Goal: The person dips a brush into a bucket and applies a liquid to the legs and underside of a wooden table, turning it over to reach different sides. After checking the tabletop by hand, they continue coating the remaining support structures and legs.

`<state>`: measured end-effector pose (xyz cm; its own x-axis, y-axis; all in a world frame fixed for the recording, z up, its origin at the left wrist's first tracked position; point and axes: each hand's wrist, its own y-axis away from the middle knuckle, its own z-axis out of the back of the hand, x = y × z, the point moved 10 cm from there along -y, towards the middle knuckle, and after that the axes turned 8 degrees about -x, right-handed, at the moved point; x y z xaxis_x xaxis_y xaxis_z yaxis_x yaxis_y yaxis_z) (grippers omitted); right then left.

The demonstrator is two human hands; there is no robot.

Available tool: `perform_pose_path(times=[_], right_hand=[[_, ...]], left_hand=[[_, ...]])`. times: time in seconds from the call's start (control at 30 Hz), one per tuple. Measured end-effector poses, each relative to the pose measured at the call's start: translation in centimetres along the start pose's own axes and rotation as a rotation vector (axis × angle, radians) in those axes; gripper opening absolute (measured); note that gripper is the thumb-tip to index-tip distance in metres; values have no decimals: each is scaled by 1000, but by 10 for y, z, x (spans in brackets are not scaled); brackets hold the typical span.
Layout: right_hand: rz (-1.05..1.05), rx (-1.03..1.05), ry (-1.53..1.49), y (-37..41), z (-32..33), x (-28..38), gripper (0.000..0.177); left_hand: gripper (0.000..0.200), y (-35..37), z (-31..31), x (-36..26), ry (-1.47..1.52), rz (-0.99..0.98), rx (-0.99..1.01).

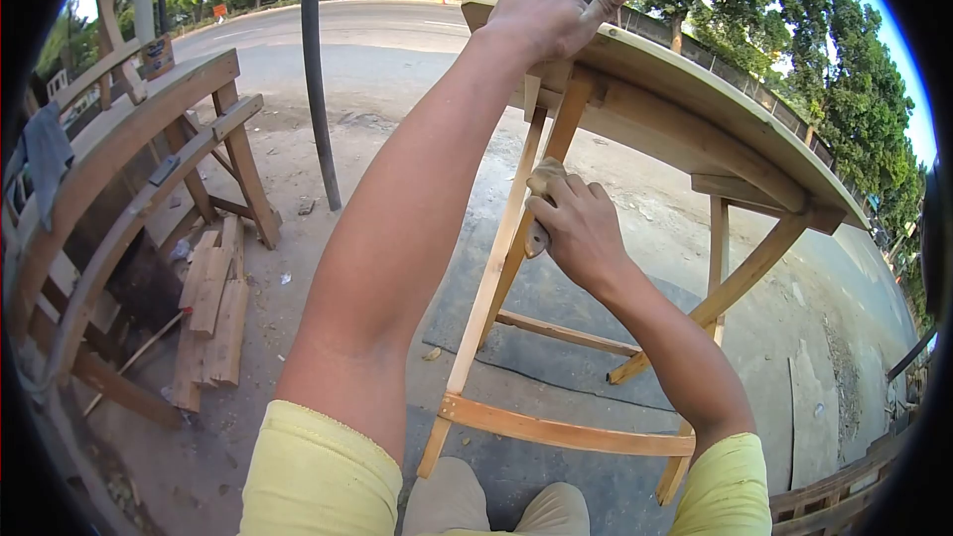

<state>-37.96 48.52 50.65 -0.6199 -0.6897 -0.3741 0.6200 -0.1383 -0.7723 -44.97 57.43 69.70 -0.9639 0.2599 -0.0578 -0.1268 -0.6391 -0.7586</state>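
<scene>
A wooden table (pixel 695 104) with crossed legs stands in front of me, its top tilted up and its underside partly showing. My left hand (pixel 551 20) grips the near upper edge of the tabletop, thumb stretched out along it. Lower down, my right hand (pixel 576 223) is closed around a small cloth or pad, pale in colour, against a table leg (pixel 511 238). Part of what it holds sticks out above and below the fingers. A curved wooden crossbar (pixel 566 429) joins the legs near my knees.
On the left is a wooden workbench (pixel 149 129) with a grey cloth (pixel 48 159) hanging on it. Stacked wood offcuts (pixel 213 308) lie on the ground beside it. A dark pole (pixel 320 79) rises behind my left arm. Slatted wood (pixel 844 486) sits at lower right.
</scene>
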Motion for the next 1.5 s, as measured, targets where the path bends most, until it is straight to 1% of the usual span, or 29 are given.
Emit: perform_pose_path(times=[0.03,0.1,0.13,0.2,0.27,0.3,0.37,0.4,0.47,0.53,0.6,0.7,0.77,0.8,0.83,0.9,0.93,0.97,1.03,1.13,1.17,1.23,1.3,1.33,1.37,1.4,1.43,1.47,1.5], right_hand=[[-9,-6,7,-9,8,-1,10],[-36,-234,31,-37,55,-12,11],[-30,-351,128,-46,72,-17,11],[-7,-299,162,-36,53,-19,12],[48,-204,119,-13,25,-9,13],[8,-123,38,0,15,-3,13],[-123,-86,-250,9,16,-8,16],[-139,-89,-238,10,23,-14,16],[-287,-408,-533,5,62,-53,21],[-376,-679,-446,23,91,-102,20],[-526,-822,-520,73,112,-155,14],[-717,-938,-334,164,157,-210,14],[-840,-1087,-57,217,194,-233,12],[-854,-1086,229,234,210,-235,12],[-862,-1092,245,222,218,-225,12],[-803,-907,383,162,207,-193,18],[-714,-756,358,117,182,-171,24],[-640,-613,377,73,160,-139,20],[-487,-506,254,8,122,-93,4],[-420,-396,-29,-43,94,-58,9],[-439,-443,-172,-43,101,-64,12],[-554,-545,-479,-14,120,-101,16],[-730,-719,-860,60,121,-169,14],[-761,-753,-840,104,137,-200,16],[-802,-898,-717,148,171,-221,17],[-807,-908,-411,188,203,-242,18],[-989,-1086,-510,232,226,-266,17],[-974,-1166,-330,267,253,-284,17],[-1072,-1213,-219,286,273,-287,18]], left_hand=[[101,2,-3,1,-3,11,53],[102,4,-3,0,-8,-20,17],[104,3,0,2,27,-9,-40],[105,4,5,4,70,-26,-122],[104,5,6,3,23,-33,-84],[103,5,5,4,-28,-16,-52],[103,4,2,6,8,-10,-79],[102,4,2,9,38,21,-107],[102,5,4,9,36,-4,-131],[101,10,8,7,44,-12,-132],[101,13,11,4,36,-7,-113],[101,16,15,2,26,4,-98],[101,17,13,-4,26,-10,-90],[99,18,16,-4,0,-7,-146],[98,19,19,-4,-24,-5,-202],[98,20,18,-3,-13,-12,-210],[98,20,17,2,-29,12,-210],[98,21,18,6,-43,35,-209],[98,25,22,10,-1,81,-182],[98,28,23,11,13,80,-184],[98,30,26,12,10,107,-188],[96,35,30,10,52,76,-240],[96,41,37,4,89,54,-300],[96,41,36,4,42,72,-252],[98,43,35,7,-7,95,-208],[98,47,38,4,18,73,-265],[98,47,40,4,16,77,-284],[98,47,41,2,11,78,-284],[98,49,39,0,3,74,-265]])
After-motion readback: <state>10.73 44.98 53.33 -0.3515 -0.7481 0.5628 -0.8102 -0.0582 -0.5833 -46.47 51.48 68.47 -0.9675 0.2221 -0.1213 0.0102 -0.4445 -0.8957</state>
